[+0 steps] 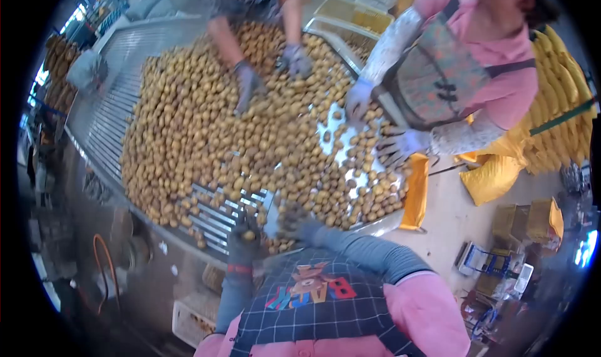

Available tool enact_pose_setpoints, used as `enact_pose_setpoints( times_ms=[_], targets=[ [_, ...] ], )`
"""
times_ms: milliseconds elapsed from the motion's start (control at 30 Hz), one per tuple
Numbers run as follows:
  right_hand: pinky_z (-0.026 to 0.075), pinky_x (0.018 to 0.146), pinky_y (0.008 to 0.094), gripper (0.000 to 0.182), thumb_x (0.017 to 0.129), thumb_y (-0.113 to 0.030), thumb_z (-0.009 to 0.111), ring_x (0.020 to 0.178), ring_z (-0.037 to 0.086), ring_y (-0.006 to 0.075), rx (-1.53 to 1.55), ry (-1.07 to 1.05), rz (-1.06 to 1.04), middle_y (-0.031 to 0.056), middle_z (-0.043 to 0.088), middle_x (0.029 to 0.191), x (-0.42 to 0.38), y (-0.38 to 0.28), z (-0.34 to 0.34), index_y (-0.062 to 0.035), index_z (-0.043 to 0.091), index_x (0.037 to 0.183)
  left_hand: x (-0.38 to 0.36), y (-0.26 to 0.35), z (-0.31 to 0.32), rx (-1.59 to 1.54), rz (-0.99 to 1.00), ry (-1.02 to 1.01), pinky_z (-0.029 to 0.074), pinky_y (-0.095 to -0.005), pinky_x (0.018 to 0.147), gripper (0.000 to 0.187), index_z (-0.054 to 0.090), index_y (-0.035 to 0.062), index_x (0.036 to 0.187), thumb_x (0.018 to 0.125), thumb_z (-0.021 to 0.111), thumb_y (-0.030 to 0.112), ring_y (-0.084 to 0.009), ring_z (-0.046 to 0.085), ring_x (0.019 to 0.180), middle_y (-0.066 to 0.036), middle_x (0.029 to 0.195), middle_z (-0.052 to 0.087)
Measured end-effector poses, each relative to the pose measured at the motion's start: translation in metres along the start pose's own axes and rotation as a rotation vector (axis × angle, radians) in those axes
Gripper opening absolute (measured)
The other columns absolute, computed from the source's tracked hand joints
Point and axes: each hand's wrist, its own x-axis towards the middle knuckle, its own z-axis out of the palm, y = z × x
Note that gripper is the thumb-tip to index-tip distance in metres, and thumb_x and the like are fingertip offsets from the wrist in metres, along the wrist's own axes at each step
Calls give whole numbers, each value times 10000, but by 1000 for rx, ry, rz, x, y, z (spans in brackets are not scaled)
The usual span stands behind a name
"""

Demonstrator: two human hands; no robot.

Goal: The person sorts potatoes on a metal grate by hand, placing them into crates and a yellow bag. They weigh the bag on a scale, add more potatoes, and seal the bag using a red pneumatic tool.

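My left hand (pixel 244 237), in a dark glove, is at the near edge of the metal sorting table (pixel 216 224), with a small potato (pixel 249 235) held against its fingers. To its right, my right hand (pixel 302 227), also in a dark glove, reaches over the near side of the potato pile (pixel 188 131). Its fingers are spread on the potatoes and somewhat blurred, and I see nothing gripped in it. Both forearms wear grey sleeves. Bare slats show beside my left hand.
Across the table, a person's gloved hands (pixel 250 86) touch the pile. A co-worker in pink (pixel 507 87) works at the right with gloved hands (pixel 400 145). A yellow chute (pixel 414 194) hangs off the right edge. A white crate (pixel 188 324) stands below left; yellow sacks (pixel 491 178) lie right.
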Motion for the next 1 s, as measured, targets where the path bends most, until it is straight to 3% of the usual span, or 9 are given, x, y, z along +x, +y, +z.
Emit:
enact_pose_setpoints(
  times_ms=[100,233,367,433,567,833,900,967,1000],
  targets=[
    [32,1154,597,565,946,-477,420,1429,286,237,-111,-10,6,23,324,1549,-44,38,-13,-259,366,1464,11,-28,-8,-1433,-695,143,509,-227,622,289,562,10,1189,940,492,139,-121,577,753,-82,952,625],
    [17,1150,607,545,956,-454,399,1466,186,184,-325,47,250,32,287,1566,-63,120,-41,-247,367,1459,21,-120,-23,-815,-409,291,518,-266,697,392,503,1,1291,904,523,62,-132,583,803,-83,1039,633],
    [270,1103,519,321,918,-407,490,1161,565,264,-202,-229,600,80,672,1119,-8,137,-138,-188,665,1074,119,-188,-38,-155,-455,326,521,-328,736,571,450,5,1375,914,610,302,-206,639,857,-148,1063,656],
    [381,1028,464,282,897,-386,527,971,630,292,-133,287,455,54,704,876,31,144,-156,-152,682,875,163,-161,-28,-117,-609,177,524,-350,785,592,442,52,1400,908,616,332,-244,649,933,-183,1150,645],
    [435,986,429,516,843,-486,602,1083,590,345,93,361,507,145,647,1136,136,158,-209,-161,597,1244,178,-69,24,430,-487,-183,503,-439,876,625,484,153,1372,858,647,468,-399,625,1035,-249,1141,635],
    [358,1012,478,532,784,-523,602,1188,521,331,5,-27,511,120,549,1257,196,117,-186,-279,595,1257,91,-72,88,-74,-243,-344,520,-447,764,466,578,198,1281,857,668,367,-352,664,889,-150,1080,660],
    [323,1040,511,421,812,-478,589,1219,498,333,16,-119,385,112,553,1252,173,96,-158,-245,626,1161,92,-104,87,-355,-174,-228,528,-431,735,405,600,139,1246,870,664,276,-340,672,812,-152,1047,666],
    [151,1143,580,398,852,-503,563,1330,400,311,-35,214,258,111,531,1321,114,81,-96,-224,629,1128,126,-121,35,268,-71,-29,513,-366,716,311,635,57,1177,899,640,196,-288,656,767,-156,960,675],
    [127,1150,586,418,860,-505,553,1355,376,310,-16,175,173,105,510,1355,75,78,-78,-229,614,1167,180,-130,-6,-103,-395,254,506,-357,734,364,586,64,1255,912,628,176,-268,636,790,-141,1021,660]
  ],
)
